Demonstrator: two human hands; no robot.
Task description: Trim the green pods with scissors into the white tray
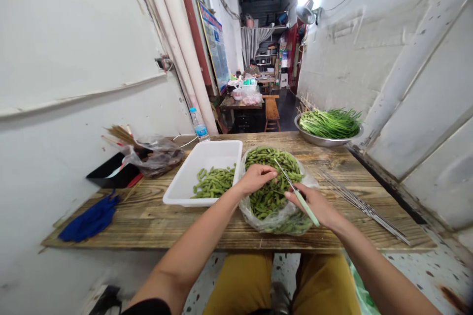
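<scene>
A clear plastic bag (254,220) full of green soybean pods (268,157) lies open on the table in front of me. My left hand (258,178) is over the pods, thumb and fingers pinched together; what they hold, if anything, is hidden. My right hand (312,202) grips a pair of scissors (303,203) with pale green handles, the blades pointing up and left over the bag. Left of the bag, touching it, stands a white plastic tub (185,184) with trimmed-looking pods (214,183) heaped toward its right side.
Metal skewers (365,209) lie at the right, below a steel bowl (325,141) of green stalks (330,123). At left are a blue glove (89,217), a black tray (107,171), a plastic bag (162,155) and a water bottle (200,130). A person (253,69) sits far back.
</scene>
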